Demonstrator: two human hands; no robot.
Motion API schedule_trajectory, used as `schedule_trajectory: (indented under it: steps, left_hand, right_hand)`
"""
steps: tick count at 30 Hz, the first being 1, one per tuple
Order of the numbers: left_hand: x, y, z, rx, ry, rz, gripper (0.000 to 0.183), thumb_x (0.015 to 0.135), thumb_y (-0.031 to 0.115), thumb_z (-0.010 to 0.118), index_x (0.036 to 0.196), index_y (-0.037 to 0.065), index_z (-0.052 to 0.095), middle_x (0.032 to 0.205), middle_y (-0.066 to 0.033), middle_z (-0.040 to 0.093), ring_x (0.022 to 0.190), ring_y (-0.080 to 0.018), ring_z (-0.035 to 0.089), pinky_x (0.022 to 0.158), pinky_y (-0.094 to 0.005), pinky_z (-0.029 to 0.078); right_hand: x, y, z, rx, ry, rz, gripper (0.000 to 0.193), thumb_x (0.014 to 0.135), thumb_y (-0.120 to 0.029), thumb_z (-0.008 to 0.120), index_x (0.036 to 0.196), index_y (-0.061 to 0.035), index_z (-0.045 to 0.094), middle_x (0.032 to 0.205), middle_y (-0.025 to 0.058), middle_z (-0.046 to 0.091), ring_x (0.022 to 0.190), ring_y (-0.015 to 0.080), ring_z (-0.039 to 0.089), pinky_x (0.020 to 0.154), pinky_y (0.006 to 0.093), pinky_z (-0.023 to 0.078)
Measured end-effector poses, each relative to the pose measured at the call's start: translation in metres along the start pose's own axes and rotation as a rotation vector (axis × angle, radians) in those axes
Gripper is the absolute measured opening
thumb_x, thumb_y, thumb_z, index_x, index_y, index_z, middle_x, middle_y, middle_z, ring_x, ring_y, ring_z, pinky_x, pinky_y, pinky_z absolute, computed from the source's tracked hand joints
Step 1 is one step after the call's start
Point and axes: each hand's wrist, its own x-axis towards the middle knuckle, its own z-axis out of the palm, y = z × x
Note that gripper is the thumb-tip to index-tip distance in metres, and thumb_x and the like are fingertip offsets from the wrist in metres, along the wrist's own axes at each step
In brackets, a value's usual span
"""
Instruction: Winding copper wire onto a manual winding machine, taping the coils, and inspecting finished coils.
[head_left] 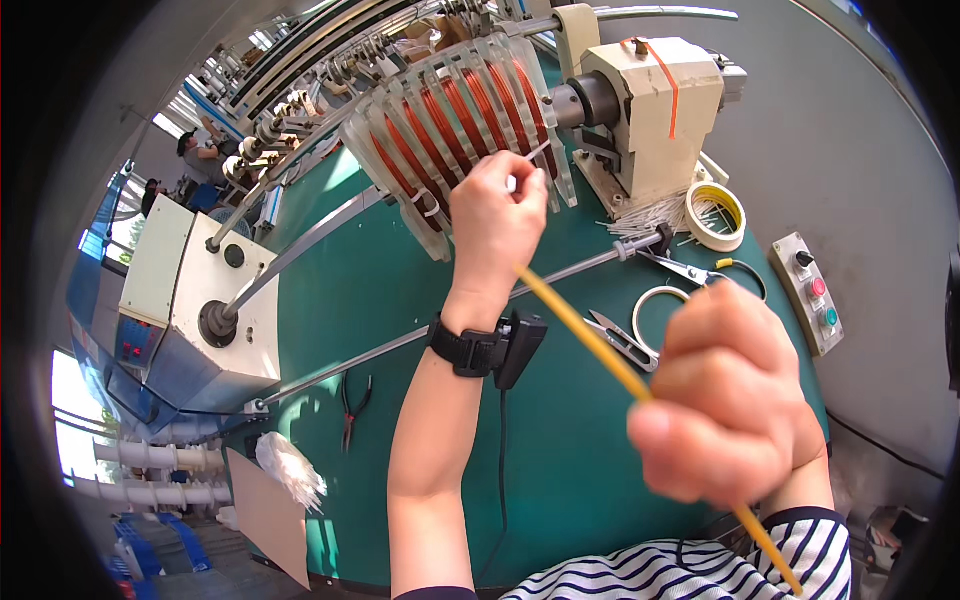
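My left hand, a black device strapped at its wrist, is closed in a pinch at the front of a winding former with clear plates and several orange-red wire coils. A thin white strip sticks out from its fingers. My right hand, nearer and slightly blurred, is a fist around a long yellow tube. The tube slants from the edge of my left hand down to the lower right. Whether my left fingers also hold its far end is hidden.
A cream machine head carries the former. Right of it lie white strips, tape rolls, scissors and a button box. A metal rod crosses the green table; pliers lie left. A person sits far left.
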Motion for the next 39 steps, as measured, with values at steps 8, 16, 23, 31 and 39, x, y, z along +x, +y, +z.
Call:
schedule_trajectory:
  steps: [8,16,23,31,39]
  left_hand:
    - [-0.018,-0.017,-0.008,-0.101,0.154,-0.115,0.017,0.092,0.01,0.049,0.094,-0.002,0.06,0.074,-0.0066,0.064,0.065,-0.0119,0.062,0.06,-0.0247,0.048]
    - [-0.022,-0.01,-0.006,-0.068,0.039,-0.237,0.018,0.09,0.006,0.049,0.097,-0.003,0.062,0.085,-0.0109,0.068,0.074,-0.0145,0.066,0.064,-0.0247,0.05]
    - [-0.022,0.014,0.015,-0.647,-0.019,-0.213,0.012,0.086,0.01,0.061,0.087,-0.001,0.066,0.109,-0.0158,0.063,0.074,-0.0087,0.063,0.063,-0.022,0.049]
    - [-0.011,0.026,0.063,-0.644,-0.021,-0.182,0.016,0.088,0.013,0.058,0.092,-0.001,0.065,0.13,-0.028,0.046,0.09,-0.0174,0.065,0.062,-0.0227,0.053]
    - [-0.024,0.007,0.036,-0.301,0.092,0.075,0.016,0.088,0.015,0.059,0.085,0.0,0.062,0.108,-0.0141,0.064,0.072,-0.012,0.063,0.064,-0.0238,0.048]
  right_hand:
    - [0.009,-0.024,-0.009,0.192,-0.03,-0.202,0.035,0.083,-0.012,0.059,0.118,-0.0163,0.055,0.081,-0.0004,0.062,0.072,0.028,0.054,0.061,0.0346,0.045]
    - [-0.002,-0.03,-0.014,0.179,-0.023,-0.026,0.028,0.078,-0.011,0.062,0.105,-0.017,0.059,0.074,-0.0013,0.057,0.067,0.0221,0.052,0.055,0.0313,0.041]
    - [-0.002,-0.032,-0.028,0.119,-0.033,0.089,0.022,0.074,-0.011,0.064,0.094,-0.0176,0.062,0.067,-0.0022,0.052,0.062,0.017,0.049,0.05,0.0285,0.037]
    - [-0.016,0.01,-0.02,-0.083,0.073,0.279,0.019,0.084,-0.007,0.053,0.102,-0.004,0.053,0.069,0.0077,0.053,0.068,0.0201,0.048,0.066,0.0305,0.04]
    - [-0.022,0.076,0.023,-0.211,0.324,0.518,0.013,0.076,0.002,0.06,0.089,-0.0007,0.059,0.076,0.011,0.061,0.068,0.0229,0.057,0.061,0.0307,0.047]
